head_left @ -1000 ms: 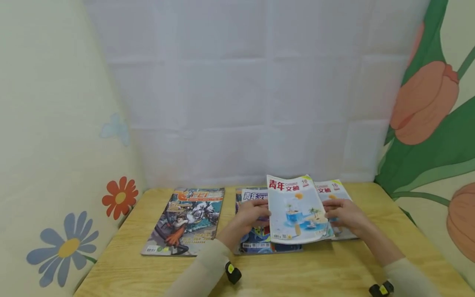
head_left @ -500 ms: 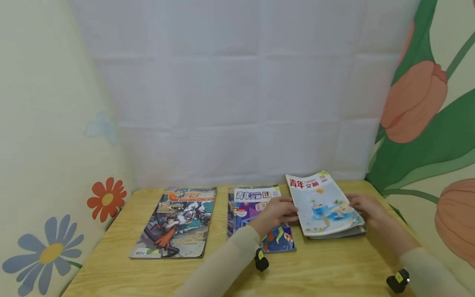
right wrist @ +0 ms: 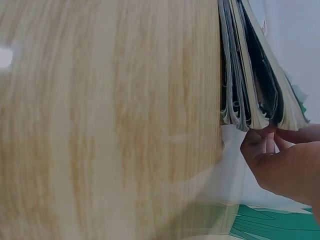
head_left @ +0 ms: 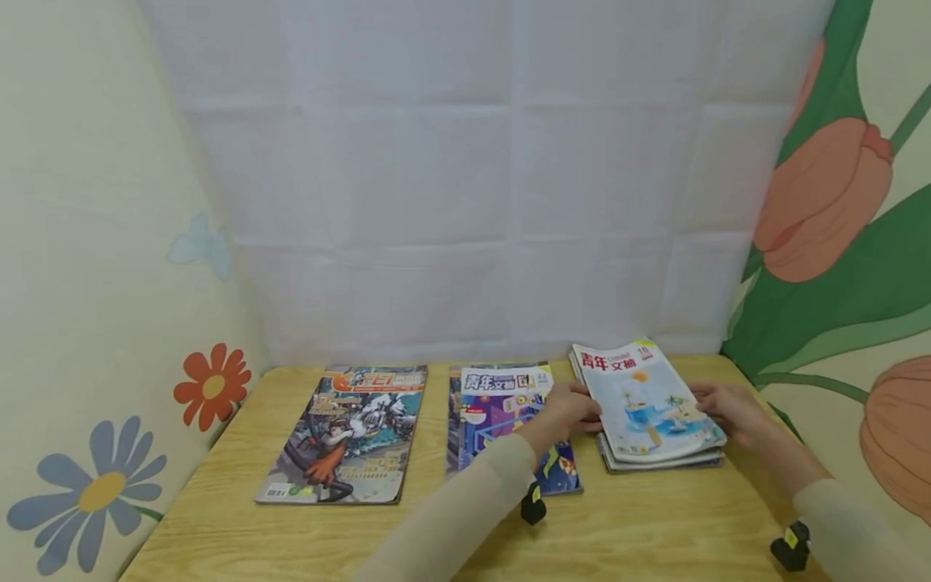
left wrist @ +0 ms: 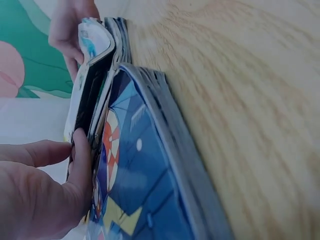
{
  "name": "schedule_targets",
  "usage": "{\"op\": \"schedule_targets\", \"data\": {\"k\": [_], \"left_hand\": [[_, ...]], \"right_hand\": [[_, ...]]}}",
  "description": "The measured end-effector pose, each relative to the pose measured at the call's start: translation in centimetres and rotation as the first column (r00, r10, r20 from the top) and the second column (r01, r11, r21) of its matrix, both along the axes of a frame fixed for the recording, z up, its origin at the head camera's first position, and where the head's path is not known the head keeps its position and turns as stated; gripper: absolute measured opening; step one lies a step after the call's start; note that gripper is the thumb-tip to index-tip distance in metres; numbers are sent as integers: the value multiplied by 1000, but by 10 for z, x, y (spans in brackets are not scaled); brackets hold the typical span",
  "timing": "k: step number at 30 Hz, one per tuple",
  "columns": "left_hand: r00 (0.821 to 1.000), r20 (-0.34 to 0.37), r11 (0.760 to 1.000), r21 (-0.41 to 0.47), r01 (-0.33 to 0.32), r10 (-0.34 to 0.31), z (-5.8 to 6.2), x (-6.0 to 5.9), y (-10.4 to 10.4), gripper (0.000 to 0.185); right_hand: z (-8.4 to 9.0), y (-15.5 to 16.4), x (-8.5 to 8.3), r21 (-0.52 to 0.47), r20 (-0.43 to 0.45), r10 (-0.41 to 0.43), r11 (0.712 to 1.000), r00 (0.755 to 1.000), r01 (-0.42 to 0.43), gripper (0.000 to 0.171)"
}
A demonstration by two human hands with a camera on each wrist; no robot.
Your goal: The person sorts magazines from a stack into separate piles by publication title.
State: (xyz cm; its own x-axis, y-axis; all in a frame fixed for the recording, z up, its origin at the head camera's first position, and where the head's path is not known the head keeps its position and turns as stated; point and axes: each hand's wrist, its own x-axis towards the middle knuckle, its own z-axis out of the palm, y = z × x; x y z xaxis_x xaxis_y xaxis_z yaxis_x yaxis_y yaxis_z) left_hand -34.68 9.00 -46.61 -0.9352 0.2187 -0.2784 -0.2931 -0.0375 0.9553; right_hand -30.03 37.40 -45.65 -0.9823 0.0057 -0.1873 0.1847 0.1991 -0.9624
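At nine o'clock on your desk [head_left: 218,533] lies a comic magazine [head_left: 347,432] with a dark winged figure on its cover, and just right of it a purple-and-blue magazine [head_left: 502,420] whose near right corner your left forearm crosses. Your left hand [head_left: 575,410] presses its fingertips against the left edge of the stack of magazines [head_left: 647,408] at two o'clock, thumb curled on the top cover: white, red title characters, a small blue island scene, lifted slightly off the copies below. Your right hand [head_left: 730,410] pinches the stack's right edge, fingers curled under the top copies.
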Motion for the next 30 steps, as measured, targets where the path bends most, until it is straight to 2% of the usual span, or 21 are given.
{"op": "schedule_targets", "data": {"k": [5,10,14,17,20,24,28,30], "left_hand": [[999,-32,998,-63,14,-16,5,3,3,41],[998,-62,992,-127,-3,-5,10,6,2,50],[998,-67,989,-147,6,-16,13,6,-1,40],[998,-53,987,-158,15,-23,15,4,-5,29],[999,-34,986,-166,28,-34,18,2,-9,26],[996,-30,980,-184,73,-80,23,3,-16,32],[990,-69,975,-195,107,-122,25,7,-29,33],[983,-116,971,-209,113,-139,27,10,-36,33]], "right_hand": [[1,-2,4,32,-21,-29,999,999,30,59],[3,-7,6,184,-70,-41,981,997,53,55],[2,-11,6,419,-132,2,906,991,54,46],[3,-13,5,538,-167,57,842,984,42,41],[5,-16,6,570,-188,82,821,979,41,41],[9,-20,12,589,-205,88,806,975,51,40],[15,-29,17,609,-239,113,791,964,59,38],[18,-35,19,615,-265,133,786,955,61,37]]}}
